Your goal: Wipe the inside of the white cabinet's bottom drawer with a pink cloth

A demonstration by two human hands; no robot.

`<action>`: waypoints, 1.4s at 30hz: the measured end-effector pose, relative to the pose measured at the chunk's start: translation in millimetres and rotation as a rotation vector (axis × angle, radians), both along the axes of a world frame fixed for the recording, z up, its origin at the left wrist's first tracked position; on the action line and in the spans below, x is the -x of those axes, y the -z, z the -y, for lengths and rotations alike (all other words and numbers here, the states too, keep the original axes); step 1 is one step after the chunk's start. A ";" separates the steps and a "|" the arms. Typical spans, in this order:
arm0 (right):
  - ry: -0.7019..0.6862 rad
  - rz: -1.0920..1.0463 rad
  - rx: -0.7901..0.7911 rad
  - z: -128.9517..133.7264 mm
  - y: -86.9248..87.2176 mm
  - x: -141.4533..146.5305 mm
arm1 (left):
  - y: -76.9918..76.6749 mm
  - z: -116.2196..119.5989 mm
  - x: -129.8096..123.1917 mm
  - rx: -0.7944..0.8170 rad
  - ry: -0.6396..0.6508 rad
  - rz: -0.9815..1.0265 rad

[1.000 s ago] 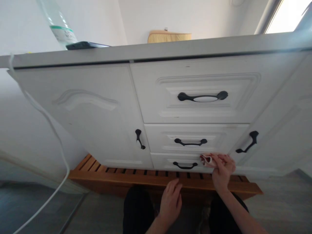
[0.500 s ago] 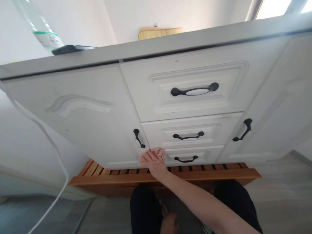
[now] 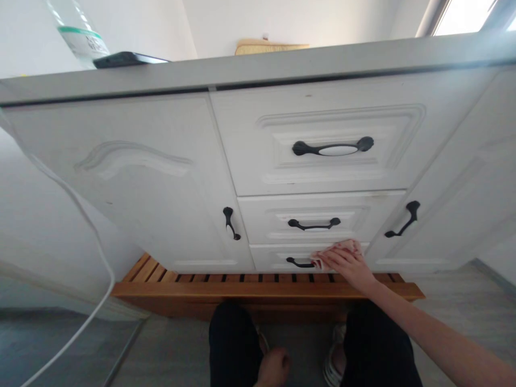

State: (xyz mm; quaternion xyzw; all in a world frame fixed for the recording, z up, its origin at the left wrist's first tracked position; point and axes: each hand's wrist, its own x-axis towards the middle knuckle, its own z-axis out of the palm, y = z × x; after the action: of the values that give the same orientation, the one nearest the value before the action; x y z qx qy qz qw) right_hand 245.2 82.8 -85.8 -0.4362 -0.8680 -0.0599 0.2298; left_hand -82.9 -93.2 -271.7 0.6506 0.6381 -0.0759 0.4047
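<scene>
Right hand (image 3: pixel 347 263) is extended forward and pressed flat on a pinkish-red cloth (image 3: pixel 342 249), fingers laid close together over the fabric rather than pinching it; the cloth lies against the face of the bottom drawer (image 3: pixel 274 257), at its right half, covering the right end of that drawer's black handle (image 3: pixel 299 263). Cloth edges show above and to the left of the fingers. Left hand (image 3: pixel 274 367) is low in the view between the knees, well apart from the cabinet, touching nothing identifiable; whether its fingers are curled or loose cannot be told, as only the back of the hand shows. Above the bottom drawer sit a middle drawer (image 3: pixel 318 217) and a larger top drawer (image 3: pixel 322 145), each with a dark handle. White cabinet doors (image 3: pixel 133 177) flank the drawers on both sides. A slatted wooden rack (image 3: pixel 226 287) lies on the floor at the cabinet base. On the countertop (image 3: pixel 258 67) stand a clear bottle (image 3: pixel 78 35) and a dark flat device (image 3: pixel 127 59). A white cable (image 3: pixel 97 252) hangs at the left
</scene>
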 end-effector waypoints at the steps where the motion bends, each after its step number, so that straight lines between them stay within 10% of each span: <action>1: 0.034 0.082 -0.114 4.5 5.4 -21.2 | -0.6 -0.9 -0.5 0.013 0.001 0.001; 4: 0.148 0.185 -0.246 22.8 19.6 -59.8 | -1.8 -1.9 -0.9 0.025 0.001 0.012; 7: 0.186 0.127 -0.201 38.5 20.6 -39.4 | -2.5 -1.2 -0.8 0.029 -0.011 0.030; 15: -0.023 -0.134 -0.415 -12.6 -14.1 197.6 | -6.7 2.9 1.2 0.000 -0.030 0.058; 20: -0.372 -0.044 -0.120 -39.5 41.6 251.0 | -4.3 4.1 7.0 -0.013 -0.074 0.067; 28: -0.566 0.058 0.089 -49.8 113.7 222.3 | 4.0 2.8 8.5 -0.013 -0.081 0.096; 42: -0.481 0.181 0.149 -27.8 95.1 -32.7 | 1.1 -2.2 2.2 0.072 -0.030 0.020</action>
State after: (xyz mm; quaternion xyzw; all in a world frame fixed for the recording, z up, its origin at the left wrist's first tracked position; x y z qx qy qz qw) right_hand 277.9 110.5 -181.0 -0.2259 -0.9657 0.0216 0.1264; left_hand -85.2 -91.0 -272.7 0.6267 0.6405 -0.0861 0.4354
